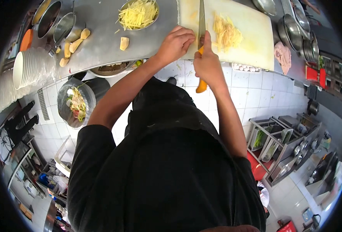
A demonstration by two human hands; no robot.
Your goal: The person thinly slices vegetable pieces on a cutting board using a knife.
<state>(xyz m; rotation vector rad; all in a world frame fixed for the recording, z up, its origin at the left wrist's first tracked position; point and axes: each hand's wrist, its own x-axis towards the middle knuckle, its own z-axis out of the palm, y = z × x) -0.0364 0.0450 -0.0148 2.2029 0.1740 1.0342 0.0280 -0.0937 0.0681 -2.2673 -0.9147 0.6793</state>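
Note:
My right hand (208, 63) is wrapped round the orange handle of a knife (201, 19), its blade pointing away from me over the white cutting board (257, 34). Close to the left of the blade, my left hand (176, 44) rests with curled fingers at the board's left part; whatever lies under the fingertips is hidden. A pile of thin pale yellow slices (227, 33) sits on the board to the right of the knife. Left of the board stands a metal bowl heaped with pale yellow strips (139, 14). One peeled yellow chunk (124, 43) lies on the metal counter.
Several peeled root pieces (75, 45) lie at the left, by metal pots (66, 27) and stacked white bowls (26, 69). A lined waste bin (76, 104) stands below. Right of the board are a pink cloth (283, 57) and metal bowls (291, 31). Eggs (246, 67) show under the counter edge.

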